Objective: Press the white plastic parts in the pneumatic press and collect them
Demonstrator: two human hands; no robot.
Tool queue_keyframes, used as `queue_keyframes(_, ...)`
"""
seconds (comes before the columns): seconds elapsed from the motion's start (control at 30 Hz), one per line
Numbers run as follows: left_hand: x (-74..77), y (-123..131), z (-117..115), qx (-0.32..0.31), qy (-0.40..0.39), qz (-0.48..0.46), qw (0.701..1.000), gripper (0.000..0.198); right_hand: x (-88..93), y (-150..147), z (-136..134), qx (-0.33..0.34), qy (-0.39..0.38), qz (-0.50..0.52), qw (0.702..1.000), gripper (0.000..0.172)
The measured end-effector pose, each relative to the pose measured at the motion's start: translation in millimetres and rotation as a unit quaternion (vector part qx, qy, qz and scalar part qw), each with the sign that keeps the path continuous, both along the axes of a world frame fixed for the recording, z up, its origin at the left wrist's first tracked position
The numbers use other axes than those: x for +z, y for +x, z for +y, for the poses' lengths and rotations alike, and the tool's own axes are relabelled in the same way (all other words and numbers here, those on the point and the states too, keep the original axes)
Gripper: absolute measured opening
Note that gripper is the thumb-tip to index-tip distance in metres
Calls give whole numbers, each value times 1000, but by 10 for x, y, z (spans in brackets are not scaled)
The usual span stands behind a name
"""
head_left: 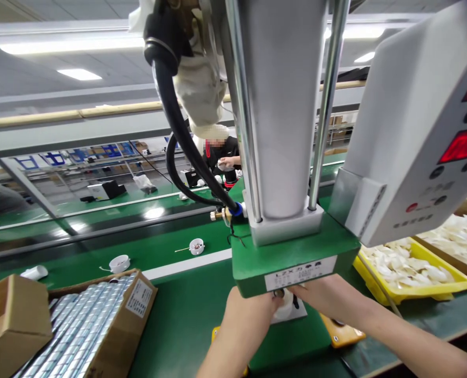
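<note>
- A small white part (pixel 286 306) is held under the green head of a press (pixel 292 252), on a white fixture plate at the press base.
- The left hand (pixel 251 310) is brought in from below; its grip is closed around the left side of the white part.
- The right hand (pixel 324 294) is laid against the right side of the same part, fingers curled to it, so the part is pinched between both hands.
- The exact finger positions are hidden under the green head.
- A yellow tray (pixel 422 286) of pale white pieces is seen to the right of the press, on the green bench (pixel 186 320).
- A cardboard box (pixel 99 325) of shiny metal cylinders is placed at the left, with a second closed carton (pixel 13 315) just beside it.
- Two small white sockets (pixel 197 245) with wires are lying on the conveyor belt beyond the white line.
- Another person (pixel 221 152) is seen at work well behind the press.
</note>
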State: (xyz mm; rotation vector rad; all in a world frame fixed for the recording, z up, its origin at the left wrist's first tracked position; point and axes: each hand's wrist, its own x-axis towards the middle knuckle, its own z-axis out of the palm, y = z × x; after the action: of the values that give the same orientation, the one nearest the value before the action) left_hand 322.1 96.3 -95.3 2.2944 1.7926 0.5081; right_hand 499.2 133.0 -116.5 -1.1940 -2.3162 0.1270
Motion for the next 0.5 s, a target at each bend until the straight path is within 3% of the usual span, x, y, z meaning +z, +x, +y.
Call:
queue_keyframes(0.13, 48, -64, 59, -29, -12, -18, 999, 25, -55, 142, -29, -9, -135, 53, 989, 19)
queue_keyframes(0.3, -89, -155, 75, 6, 9, -3, 1000, 23, -170, 307, -82, 9, -231, 204, 951, 21)
queue_keyframes(0.5, -37, -127, -212, -12, 4, 1, 1000, 23, -111, 249, -304, 4, -313, 317, 895, 26)
